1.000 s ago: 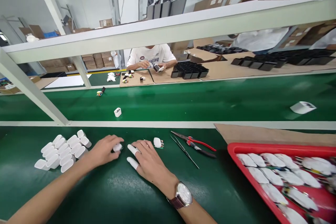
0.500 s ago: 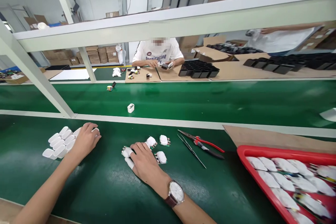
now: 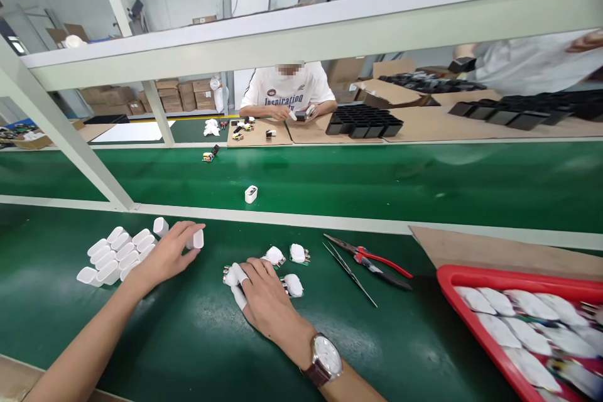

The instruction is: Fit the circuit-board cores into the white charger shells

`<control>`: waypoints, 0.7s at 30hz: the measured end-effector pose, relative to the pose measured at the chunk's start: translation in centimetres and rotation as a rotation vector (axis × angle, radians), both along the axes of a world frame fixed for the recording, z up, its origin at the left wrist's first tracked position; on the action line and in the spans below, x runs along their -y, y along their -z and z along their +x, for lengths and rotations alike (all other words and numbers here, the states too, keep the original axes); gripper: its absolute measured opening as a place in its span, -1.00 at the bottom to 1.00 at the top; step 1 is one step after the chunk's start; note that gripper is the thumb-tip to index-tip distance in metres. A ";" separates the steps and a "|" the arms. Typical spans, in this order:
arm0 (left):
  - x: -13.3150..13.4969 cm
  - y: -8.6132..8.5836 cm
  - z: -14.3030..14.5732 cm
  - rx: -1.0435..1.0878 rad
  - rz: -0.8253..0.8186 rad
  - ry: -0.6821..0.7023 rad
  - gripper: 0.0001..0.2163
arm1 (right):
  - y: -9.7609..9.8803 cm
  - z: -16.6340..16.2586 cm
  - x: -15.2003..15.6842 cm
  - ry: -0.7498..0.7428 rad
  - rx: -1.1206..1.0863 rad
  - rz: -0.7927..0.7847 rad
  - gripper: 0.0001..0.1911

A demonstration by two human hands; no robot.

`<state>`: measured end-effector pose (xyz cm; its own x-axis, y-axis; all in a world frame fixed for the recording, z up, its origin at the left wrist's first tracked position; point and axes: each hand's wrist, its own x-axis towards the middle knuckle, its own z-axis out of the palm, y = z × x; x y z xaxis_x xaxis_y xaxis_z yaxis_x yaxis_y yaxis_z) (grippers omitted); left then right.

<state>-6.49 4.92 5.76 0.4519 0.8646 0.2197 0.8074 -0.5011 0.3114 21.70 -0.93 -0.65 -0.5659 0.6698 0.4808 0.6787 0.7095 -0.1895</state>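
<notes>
My left hand (image 3: 175,251) grips a small white plastic housing (image 3: 198,239) between thumb and fingers, just right of a cluster of similar white housings (image 3: 113,256). A single housing (image 3: 161,227) stands behind that hand. White covers sit on the thumb and index finger of my right hand (image 3: 261,292), which are closed on a small circuit board with a white pad (image 3: 231,275) at the table surface. Beside those fingers lie more padded boards: one behind (image 3: 274,255), one farther right (image 3: 298,254) and one by the knuckles (image 3: 294,285).
Tweezers (image 3: 349,273) and red-and-black pliers (image 3: 372,259) lie right of my hand. A red tray (image 3: 464,320) holds several padded boards. On the green belt (image 3: 330,176) rest a white housing (image 3: 251,194) and a circuit board (image 3: 210,154). A co-worker (image 3: 288,91) sits opposite, below a shelf beam (image 3: 301,44).
My left hand has moved right, away from the cluster, with a white housing in its fingers. My right hand stays at the padded board. The belt items have shifted right in view.
</notes>
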 end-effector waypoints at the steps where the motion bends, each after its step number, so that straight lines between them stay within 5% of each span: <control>1: 0.4 0.4 1.0 0.102 -0.018 0.034 -0.50 | -0.2 0.1 0.0 0.006 -0.043 0.016 -0.80; 10: 3.1 6.4 4.7 0.446 -0.198 0.019 -0.41 | -2.8 1.9 -0.4 0.012 -0.322 0.054 -0.52; 16: 3.8 6.3 4.8 0.419 -0.113 0.051 -0.41 | -2.6 1.6 0.0 -0.039 -0.362 0.018 -0.43; 21: 3.8 4.7 4.6 0.386 -0.267 0.130 -0.41 | -2.3 1.5 0.0 -0.045 -0.393 0.003 -0.44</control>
<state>-1.85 1.11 1.06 0.4890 0.8554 0.1708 0.5437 -0.4520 0.7072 23.19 -0.93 1.67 -0.3668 0.6470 0.6684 0.5231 0.7376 -0.4269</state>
